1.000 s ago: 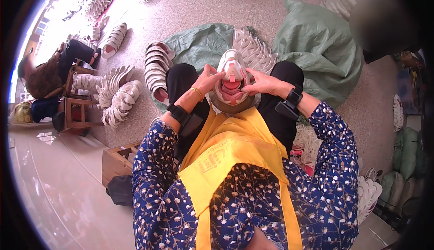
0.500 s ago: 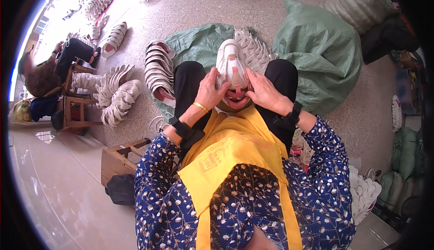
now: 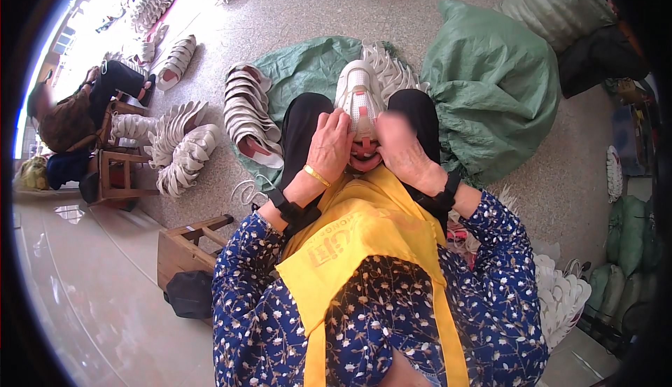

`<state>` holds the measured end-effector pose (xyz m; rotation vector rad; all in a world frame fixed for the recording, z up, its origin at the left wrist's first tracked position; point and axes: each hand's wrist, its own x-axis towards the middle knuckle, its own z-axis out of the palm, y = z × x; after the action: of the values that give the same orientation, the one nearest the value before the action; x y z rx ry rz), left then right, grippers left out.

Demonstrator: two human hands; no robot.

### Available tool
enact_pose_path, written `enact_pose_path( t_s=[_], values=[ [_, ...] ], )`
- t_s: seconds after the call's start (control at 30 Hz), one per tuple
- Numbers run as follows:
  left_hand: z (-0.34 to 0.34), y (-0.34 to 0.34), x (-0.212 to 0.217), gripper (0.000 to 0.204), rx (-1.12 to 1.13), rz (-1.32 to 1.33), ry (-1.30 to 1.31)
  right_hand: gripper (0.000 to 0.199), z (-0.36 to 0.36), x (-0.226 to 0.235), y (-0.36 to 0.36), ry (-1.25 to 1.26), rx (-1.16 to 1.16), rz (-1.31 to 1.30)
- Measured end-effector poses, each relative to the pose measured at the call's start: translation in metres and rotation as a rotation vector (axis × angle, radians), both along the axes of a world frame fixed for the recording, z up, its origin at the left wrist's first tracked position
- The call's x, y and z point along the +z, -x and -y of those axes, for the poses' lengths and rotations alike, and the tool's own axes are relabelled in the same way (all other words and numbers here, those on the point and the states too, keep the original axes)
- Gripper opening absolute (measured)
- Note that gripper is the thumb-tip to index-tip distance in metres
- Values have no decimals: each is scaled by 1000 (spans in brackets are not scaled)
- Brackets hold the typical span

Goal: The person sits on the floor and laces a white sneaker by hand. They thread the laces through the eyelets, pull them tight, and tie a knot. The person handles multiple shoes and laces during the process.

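Note:
A white and pink shoe upper (image 3: 360, 103) stands between my knees, toe pointing away and its pink-lined opening toward me. My left hand (image 3: 329, 148) is closed on its left side, with the fingers bent against the edge by the lacing. On the other side, my right hand (image 3: 409, 156) lies against the shoe near the opening. Motion smears its fingers, so their grip is unclear. Beyond my left knee lies a nested row of white shoe uppers (image 3: 248, 110). Another white pile (image 3: 393, 72) sits just behind the shoe.
Green sheeting (image 3: 301, 72) lies under the uppers, and a bulging green sack (image 3: 490, 86) stands at the right. A wooden stool (image 3: 183, 247) is by my left side. At far left a seated person (image 3: 77, 117) sits near more stacked uppers (image 3: 185, 156).
My knees have drawn closer together. My left hand has shifted slightly right with its fingers more bent, while my right hand has moved and its fingers are now blurred.

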<state>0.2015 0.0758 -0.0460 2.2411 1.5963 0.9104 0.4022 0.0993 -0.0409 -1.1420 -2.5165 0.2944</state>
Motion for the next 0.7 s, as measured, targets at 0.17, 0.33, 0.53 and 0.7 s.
enact_pose_path(
  t_s=[0.17,0.33,0.53,0.7],
  values=[
    [1,2,1,34,-3,-20,26,56,2,6,-2,3,27,14],
    [2,1,2,35,-14,-17,27,60,-1,-1,-5,-12,58,13],
    [-8,-8,-6,28,-24,-51,-45,49,-12,9,-41,313,89,-421],
    [-7,-11,-3,27,-33,-57,-11,32,9,18,-124,390,-371,-614]
  ],
)
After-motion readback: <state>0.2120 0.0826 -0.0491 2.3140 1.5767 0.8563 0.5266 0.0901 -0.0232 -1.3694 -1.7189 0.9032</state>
